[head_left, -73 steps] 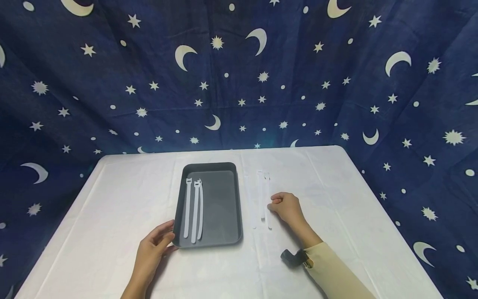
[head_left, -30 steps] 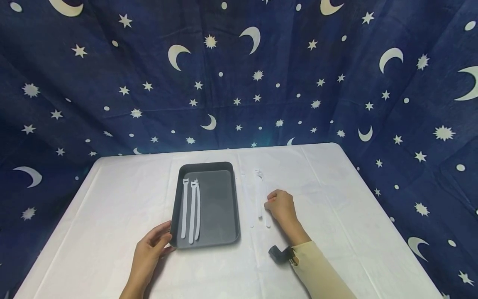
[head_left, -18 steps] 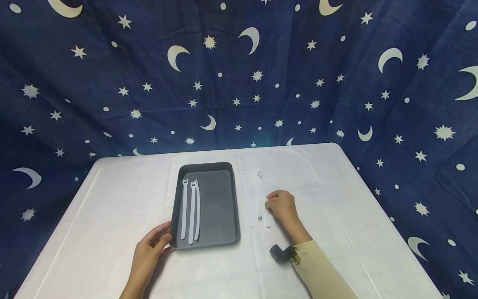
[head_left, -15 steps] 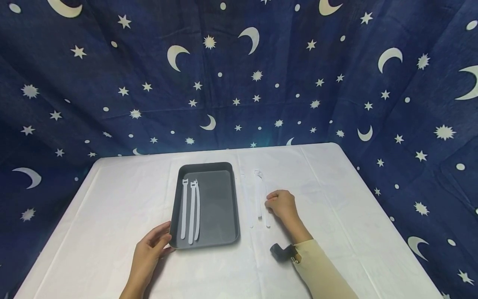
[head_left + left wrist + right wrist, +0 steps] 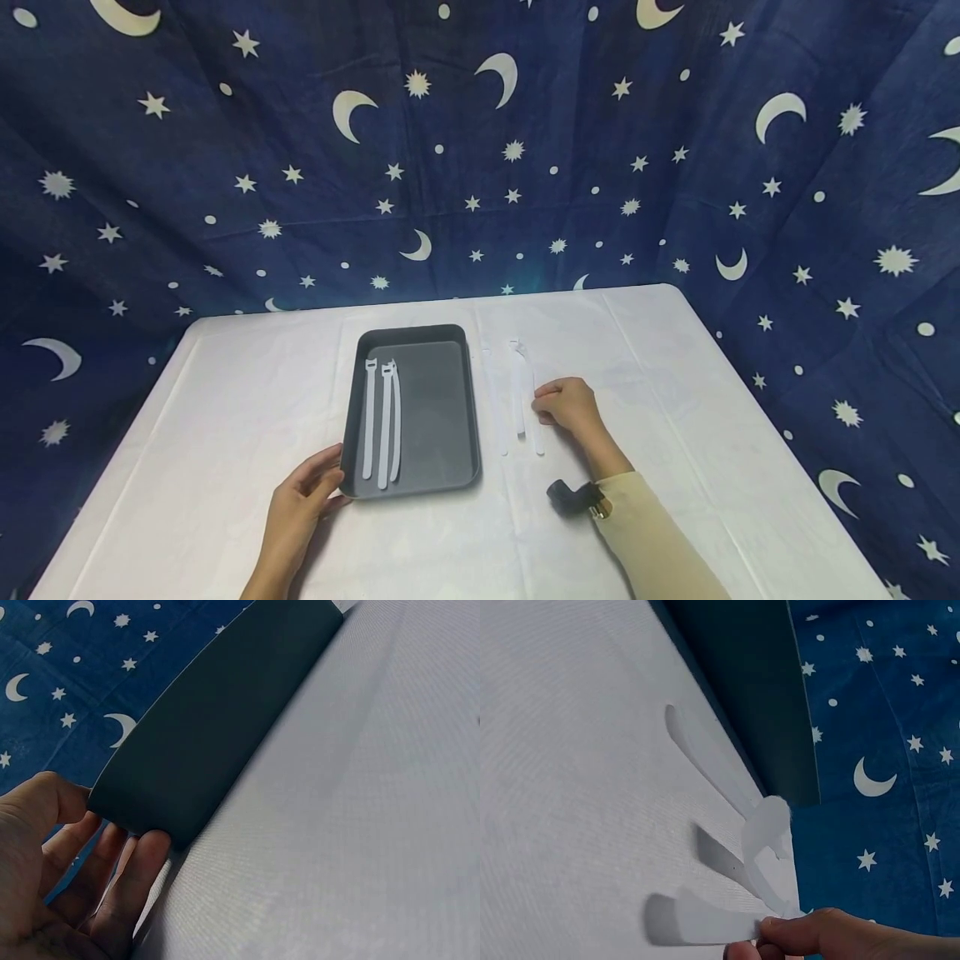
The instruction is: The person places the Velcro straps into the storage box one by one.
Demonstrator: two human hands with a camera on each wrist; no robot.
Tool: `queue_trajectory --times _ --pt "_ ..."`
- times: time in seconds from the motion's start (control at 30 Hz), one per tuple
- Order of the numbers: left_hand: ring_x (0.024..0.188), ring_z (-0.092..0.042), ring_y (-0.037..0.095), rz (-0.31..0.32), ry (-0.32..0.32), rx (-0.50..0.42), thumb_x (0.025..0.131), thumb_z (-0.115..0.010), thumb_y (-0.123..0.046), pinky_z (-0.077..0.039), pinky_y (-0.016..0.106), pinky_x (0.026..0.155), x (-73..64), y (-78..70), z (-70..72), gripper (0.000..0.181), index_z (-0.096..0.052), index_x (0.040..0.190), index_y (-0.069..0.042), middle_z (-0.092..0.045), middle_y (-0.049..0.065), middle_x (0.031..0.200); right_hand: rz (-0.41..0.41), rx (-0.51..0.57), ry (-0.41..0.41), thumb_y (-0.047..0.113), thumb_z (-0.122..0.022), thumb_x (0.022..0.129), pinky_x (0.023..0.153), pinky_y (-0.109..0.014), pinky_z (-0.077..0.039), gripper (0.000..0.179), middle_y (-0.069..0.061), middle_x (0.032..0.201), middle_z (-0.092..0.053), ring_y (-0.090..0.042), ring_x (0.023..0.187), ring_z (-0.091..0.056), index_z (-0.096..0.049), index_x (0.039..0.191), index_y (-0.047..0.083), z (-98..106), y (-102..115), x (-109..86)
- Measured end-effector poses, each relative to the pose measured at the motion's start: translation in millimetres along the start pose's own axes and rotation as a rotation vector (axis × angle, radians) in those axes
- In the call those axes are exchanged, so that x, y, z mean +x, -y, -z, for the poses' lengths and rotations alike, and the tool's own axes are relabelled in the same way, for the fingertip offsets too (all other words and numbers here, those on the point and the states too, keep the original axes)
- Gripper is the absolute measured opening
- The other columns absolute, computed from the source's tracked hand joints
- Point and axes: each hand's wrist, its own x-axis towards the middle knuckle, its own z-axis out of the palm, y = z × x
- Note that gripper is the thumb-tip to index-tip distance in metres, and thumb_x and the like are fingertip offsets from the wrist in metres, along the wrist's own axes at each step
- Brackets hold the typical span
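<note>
A dark grey rectangular tray (image 5: 441, 417) lies on the table. In it, several white cable-tie straps (image 5: 386, 429) with slotted heads lie lengthwise along the left side. My left hand (image 5: 303, 493) grips the tray's near left corner, thumb at the rim and fingers against the outer wall (image 5: 187, 727). Right of the tray, my right hand (image 5: 568, 406) pinches a white strap (image 5: 716, 921) between thumb and fingers; its near end is raised over its shadow. Beside it lie a middle strap (image 5: 518, 400) and a faint one (image 5: 498, 417) closest to the tray. A strap curls up in the right wrist view.
A white cloth (image 5: 225, 417) covers the table. Behind it hangs a dark blue curtain (image 5: 300, 225) with moons and stars. A black wrist camera (image 5: 572, 498) sits on the right wrist by a cream sleeve (image 5: 652, 533).
The head end of the right-hand strap has shifted left over the middle strap. My right hand keeps its pinch, almost in place. The left hand stays on the tray; the head view has shifted slightly.
</note>
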Motion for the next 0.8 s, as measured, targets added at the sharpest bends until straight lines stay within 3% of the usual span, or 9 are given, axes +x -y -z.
queue_trajectory --times 0.37,0.8 --pt "0.09 -0.064 -0.009 -0.004 -0.006 -0.001 0.096 -0.066 -0.021 -0.064 0.026 0.077 0.2 0.7 0.3 0.043 -0.056 0.134 -0.006 -0.06 0.02 0.134 -0.056 0.122 0.075 0.001 -0.071 0.08 0.062 -0.023 -0.064 0.024 -0.019 0.091 -0.071 -0.012 0.064 -0.067 -0.07 0.103 -0.007 5.7 -0.6 4.6" --pt "0.09 -0.063 -0.01 -0.002 -0.009 0.002 0.095 -0.067 -0.023 -0.064 0.025 0.078 -0.2 1.0 0.4 0.044 -0.057 0.134 -0.007 -0.06 0.018 0.134 -0.115 0.229 0.226 0.0 -0.069 0.082 0.071 -0.026 -0.065 0.034 -0.017 0.09 -0.07 -0.013 0.069 -0.069 -0.065 0.113 -0.012 15.2 -2.8 11.7"
